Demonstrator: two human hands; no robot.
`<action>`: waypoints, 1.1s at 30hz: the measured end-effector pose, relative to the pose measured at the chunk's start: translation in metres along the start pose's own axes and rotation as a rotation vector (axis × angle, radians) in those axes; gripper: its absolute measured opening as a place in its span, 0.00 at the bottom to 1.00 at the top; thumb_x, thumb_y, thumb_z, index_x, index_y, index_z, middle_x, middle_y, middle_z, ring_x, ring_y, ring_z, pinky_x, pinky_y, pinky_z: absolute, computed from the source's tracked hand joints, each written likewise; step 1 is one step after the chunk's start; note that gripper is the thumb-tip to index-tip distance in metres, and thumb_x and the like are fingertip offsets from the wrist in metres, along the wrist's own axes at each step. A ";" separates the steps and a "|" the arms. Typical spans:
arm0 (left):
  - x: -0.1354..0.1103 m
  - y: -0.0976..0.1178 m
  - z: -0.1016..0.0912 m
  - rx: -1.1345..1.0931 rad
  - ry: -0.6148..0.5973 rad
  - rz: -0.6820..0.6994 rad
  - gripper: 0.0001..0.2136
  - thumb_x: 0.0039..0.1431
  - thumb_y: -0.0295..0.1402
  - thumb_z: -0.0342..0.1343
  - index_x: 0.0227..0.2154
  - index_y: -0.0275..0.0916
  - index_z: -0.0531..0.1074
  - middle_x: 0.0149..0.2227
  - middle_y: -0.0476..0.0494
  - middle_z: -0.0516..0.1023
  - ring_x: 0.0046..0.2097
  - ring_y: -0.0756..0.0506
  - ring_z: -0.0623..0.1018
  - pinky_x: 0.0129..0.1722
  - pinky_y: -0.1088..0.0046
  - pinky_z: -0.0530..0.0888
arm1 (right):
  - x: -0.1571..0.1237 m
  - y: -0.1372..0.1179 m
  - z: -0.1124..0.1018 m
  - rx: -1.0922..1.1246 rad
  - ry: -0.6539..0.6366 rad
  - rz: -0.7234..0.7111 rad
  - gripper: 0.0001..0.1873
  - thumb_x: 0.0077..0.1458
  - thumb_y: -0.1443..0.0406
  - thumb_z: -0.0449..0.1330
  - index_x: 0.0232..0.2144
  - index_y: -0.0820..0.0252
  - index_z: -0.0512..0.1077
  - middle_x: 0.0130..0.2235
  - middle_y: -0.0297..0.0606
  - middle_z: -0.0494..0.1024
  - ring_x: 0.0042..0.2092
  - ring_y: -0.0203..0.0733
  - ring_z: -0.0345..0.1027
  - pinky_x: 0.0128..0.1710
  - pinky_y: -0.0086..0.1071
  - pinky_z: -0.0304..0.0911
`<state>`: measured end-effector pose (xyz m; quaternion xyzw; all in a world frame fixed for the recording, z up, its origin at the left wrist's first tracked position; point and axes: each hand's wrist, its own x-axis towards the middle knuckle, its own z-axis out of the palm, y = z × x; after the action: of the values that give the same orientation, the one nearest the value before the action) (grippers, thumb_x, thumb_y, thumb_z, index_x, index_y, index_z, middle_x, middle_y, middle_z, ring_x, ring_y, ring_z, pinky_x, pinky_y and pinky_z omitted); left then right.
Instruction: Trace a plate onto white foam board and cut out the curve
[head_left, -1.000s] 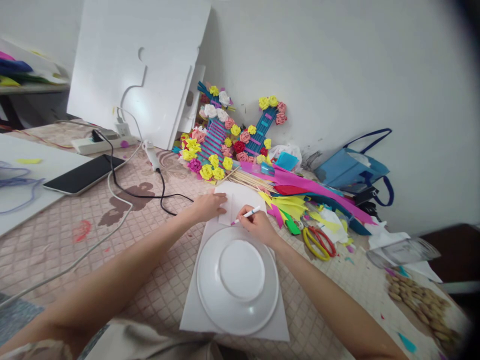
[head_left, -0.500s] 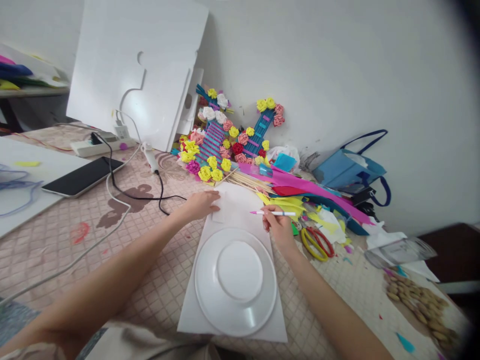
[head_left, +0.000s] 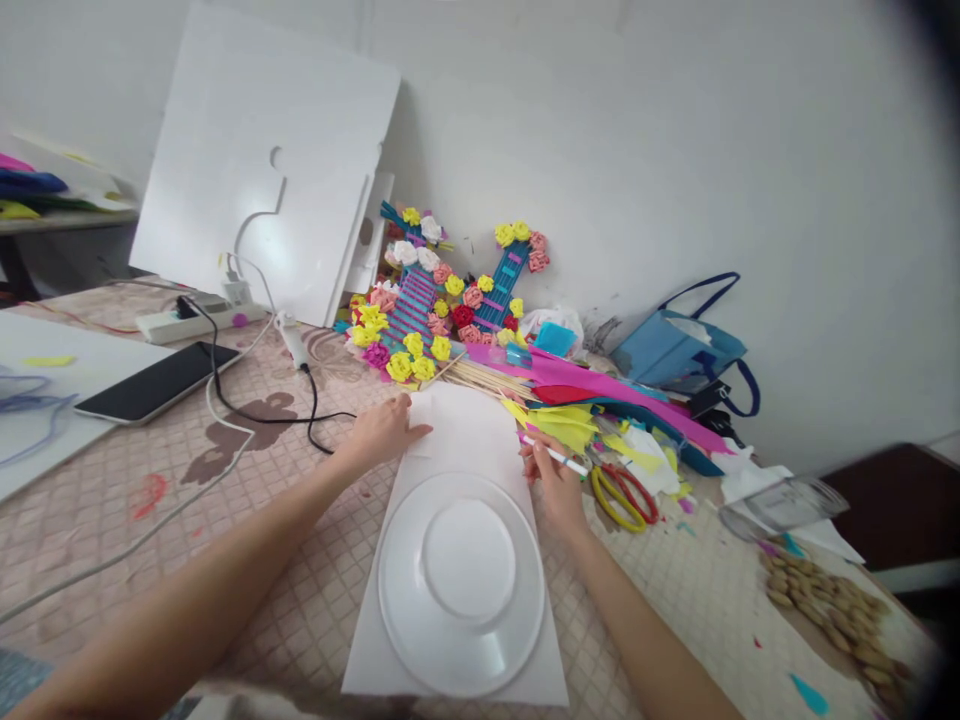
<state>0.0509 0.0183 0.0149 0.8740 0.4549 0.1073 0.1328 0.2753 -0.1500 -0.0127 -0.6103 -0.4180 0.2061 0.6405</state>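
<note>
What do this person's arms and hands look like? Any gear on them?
The left hand and right hand are ordinary human hands, ungloved. Both forearms are bare, with no sleeve, watch, bracelet or cable visible. Rings or nail polish are too small to judge.

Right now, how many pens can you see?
1: a white pen, held in the right hand near the right edge of the white sheet. Others could be hidden among the coloured scraps.
</note>
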 end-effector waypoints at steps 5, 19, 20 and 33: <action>0.001 -0.002 0.007 -0.059 -0.022 -0.020 0.30 0.53 0.47 0.56 0.54 0.34 0.59 0.42 0.34 0.78 0.46 0.35 0.76 0.39 0.66 0.69 | -0.001 0.010 0.001 -0.045 -0.056 0.003 0.17 0.58 0.53 0.54 0.43 0.58 0.70 0.32 0.34 0.71 0.24 0.31 0.61 0.20 0.25 0.61; 0.011 -0.020 0.015 -0.323 -0.067 -0.052 0.31 0.46 0.41 0.60 0.52 0.32 0.61 0.32 0.44 0.77 0.38 0.41 0.77 0.33 0.72 0.66 | 0.001 0.014 0.001 -0.292 -0.180 -0.193 0.18 0.62 0.56 0.50 0.47 0.56 0.71 0.48 0.42 0.77 0.55 0.47 0.66 0.56 0.43 0.60; 0.011 -0.021 0.016 -0.335 -0.067 -0.051 0.30 0.46 0.41 0.60 0.51 0.32 0.62 0.31 0.44 0.77 0.37 0.41 0.77 0.32 0.72 0.66 | 0.000 0.016 0.002 -0.293 -0.190 -0.179 0.18 0.62 0.56 0.49 0.47 0.56 0.71 0.48 0.42 0.77 0.55 0.47 0.67 0.55 0.43 0.61; 0.018 -0.032 0.010 -0.457 0.061 0.013 0.13 0.51 0.40 0.50 0.34 0.37 0.69 0.28 0.48 0.73 0.32 0.46 0.72 0.32 0.72 0.64 | 0.000 0.028 0.004 -0.385 -0.186 -0.200 0.18 0.60 0.57 0.51 0.47 0.58 0.72 0.49 0.45 0.76 0.53 0.49 0.68 0.55 0.45 0.62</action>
<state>0.0400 0.0495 -0.0037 0.8205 0.4171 0.2346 0.3127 0.2791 -0.1428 -0.0393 -0.6552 -0.5652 0.1133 0.4883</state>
